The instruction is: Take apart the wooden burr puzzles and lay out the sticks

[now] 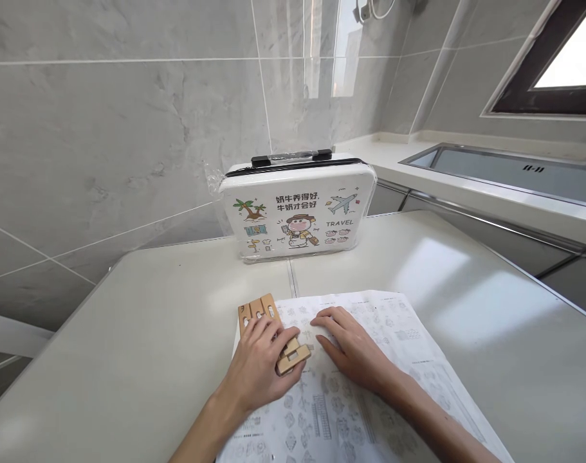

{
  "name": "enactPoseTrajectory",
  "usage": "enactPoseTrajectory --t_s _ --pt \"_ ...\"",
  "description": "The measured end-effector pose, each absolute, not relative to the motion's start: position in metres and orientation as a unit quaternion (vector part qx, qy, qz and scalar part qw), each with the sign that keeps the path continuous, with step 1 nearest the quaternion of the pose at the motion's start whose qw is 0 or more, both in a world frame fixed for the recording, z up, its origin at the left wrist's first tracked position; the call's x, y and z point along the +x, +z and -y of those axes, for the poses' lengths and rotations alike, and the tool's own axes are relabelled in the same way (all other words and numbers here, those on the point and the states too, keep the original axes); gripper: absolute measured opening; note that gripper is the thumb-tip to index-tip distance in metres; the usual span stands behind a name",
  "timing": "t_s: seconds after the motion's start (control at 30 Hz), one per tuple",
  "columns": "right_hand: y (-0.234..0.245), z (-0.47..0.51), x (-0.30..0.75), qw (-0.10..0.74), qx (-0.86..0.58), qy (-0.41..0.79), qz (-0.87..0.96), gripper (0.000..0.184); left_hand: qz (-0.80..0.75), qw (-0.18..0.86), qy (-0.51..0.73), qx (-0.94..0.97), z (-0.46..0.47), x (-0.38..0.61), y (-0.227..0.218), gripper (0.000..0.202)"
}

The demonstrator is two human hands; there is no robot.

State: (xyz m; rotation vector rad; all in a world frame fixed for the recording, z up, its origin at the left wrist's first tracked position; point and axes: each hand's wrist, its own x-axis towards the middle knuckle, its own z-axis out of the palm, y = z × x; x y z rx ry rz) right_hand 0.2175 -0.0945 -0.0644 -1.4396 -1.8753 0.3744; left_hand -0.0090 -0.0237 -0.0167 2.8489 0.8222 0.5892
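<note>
A large printed sheet (399, 347) with small diagrams lies on the white table (143, 341) in front of me. Several notched wooden puzzle pieces (260, 309) lie side by side at the sheet's top left corner. My left hand (256, 370) rests over these pieces, its fingers curled around them, with one loose piece (294, 359) poking out at its right. My right hand (353, 350) lies flat on the paper just right of the pieces, fingers stretched out, holding nothing.
A small white case (297, 209) with cartoon travel pictures and a black handle stands upright at the table's far edge against the tiled wall. A counter with a steel sink (509, 170) runs along the right, under a window.
</note>
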Motion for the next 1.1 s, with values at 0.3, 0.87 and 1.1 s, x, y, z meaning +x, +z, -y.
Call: enactPoseTrajectory --t_s 0.3,0.87,1.1 --pt "-0.062 0.093 0.219 0.36 -0.563 0.16 0.727 0.028 -0.214 0.067 0.172 0.959 0.005 -0.035 -0.015 0.039" --pt "-0.062 0.093 0.22 0.361 -0.562 0.167 0.725 0.025 -0.406 0.113 0.347 0.838 -0.025 -0.059 -0.026 0.015" --pt "-0.063 0.091 0.22 0.387 -0.556 0.166 0.717 0.023 -0.578 0.227 0.328 0.712 -0.048 -0.067 -0.034 0.031"
